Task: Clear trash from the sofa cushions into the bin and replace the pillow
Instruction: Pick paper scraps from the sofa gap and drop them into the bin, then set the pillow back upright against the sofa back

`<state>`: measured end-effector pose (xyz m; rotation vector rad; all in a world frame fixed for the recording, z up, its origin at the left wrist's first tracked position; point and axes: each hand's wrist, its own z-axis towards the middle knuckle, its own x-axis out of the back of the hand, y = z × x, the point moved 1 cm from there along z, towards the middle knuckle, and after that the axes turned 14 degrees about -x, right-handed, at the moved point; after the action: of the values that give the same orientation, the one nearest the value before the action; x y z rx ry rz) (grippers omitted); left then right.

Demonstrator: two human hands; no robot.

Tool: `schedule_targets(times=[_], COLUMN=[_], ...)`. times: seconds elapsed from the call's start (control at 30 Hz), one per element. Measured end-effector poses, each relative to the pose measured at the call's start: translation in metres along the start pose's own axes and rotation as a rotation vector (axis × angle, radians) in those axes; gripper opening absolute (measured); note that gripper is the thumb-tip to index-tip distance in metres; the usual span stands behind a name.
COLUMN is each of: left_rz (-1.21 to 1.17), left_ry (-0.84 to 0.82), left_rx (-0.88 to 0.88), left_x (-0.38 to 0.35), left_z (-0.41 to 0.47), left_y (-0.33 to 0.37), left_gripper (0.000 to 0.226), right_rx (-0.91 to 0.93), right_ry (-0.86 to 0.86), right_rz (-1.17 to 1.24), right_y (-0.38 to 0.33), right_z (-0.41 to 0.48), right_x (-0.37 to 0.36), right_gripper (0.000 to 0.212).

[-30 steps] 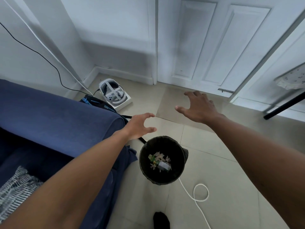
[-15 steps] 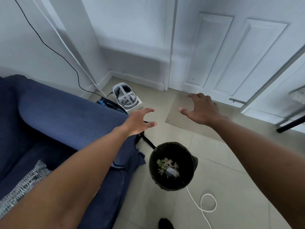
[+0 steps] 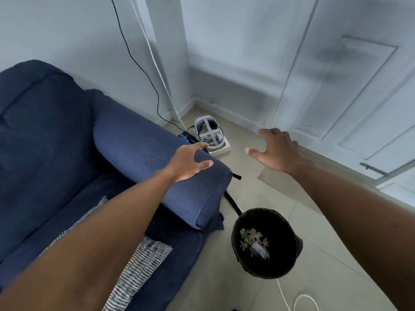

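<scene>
A dark blue sofa (image 3: 56, 135) fills the left side, its armrest (image 3: 157, 158) running toward the floor. A grey-and-white striped pillow (image 3: 139, 263) lies on the seat, partly hidden under my left forearm. A black bin (image 3: 289, 232) stands on the floor beside the armrest, with paper scraps and a green wrapper (image 3: 254, 242) inside. My left hand (image 3: 188, 161) hovers over the armrest's end, fingers spread and empty. My right hand (image 3: 276, 151) is spread open above the floor, holding nothing.
A white headset (image 3: 207, 135) sits on a white box by the wall corner. Black and white cables run down the wall. A white cord (image 3: 298, 299) loops on the tiled floor near the bin. White doors stand on the right, and a black strap lies by the armrest.
The view has swung left, so the sofa shows more and the bin sits lower right. Both hands stay open and empty, the left now over the armrest.
</scene>
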<state>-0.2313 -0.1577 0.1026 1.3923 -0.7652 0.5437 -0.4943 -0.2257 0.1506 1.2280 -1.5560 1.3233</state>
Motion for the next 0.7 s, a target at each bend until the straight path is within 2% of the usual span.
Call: schedule_targets(times=[0.3,0.7], left_rz=[0.038,0.082], left_ry=[0.142,0.347], left_rx=[0.146,0.364], left_x=[0.071,0.155], left_z=[-0.064,-0.197], left_y=[-0.076,-0.157], left_gripper=[0.065,0.066], right_rx=[0.194,0.468], right_ry=[-0.045,-0.14], right_rz=[-0.071,-0.083], right_y=[-0.121,-0.284], right_z=[0.005,-0.026], right_x=[-0.031,-0.085], right_gripper=[0.077,0.081])
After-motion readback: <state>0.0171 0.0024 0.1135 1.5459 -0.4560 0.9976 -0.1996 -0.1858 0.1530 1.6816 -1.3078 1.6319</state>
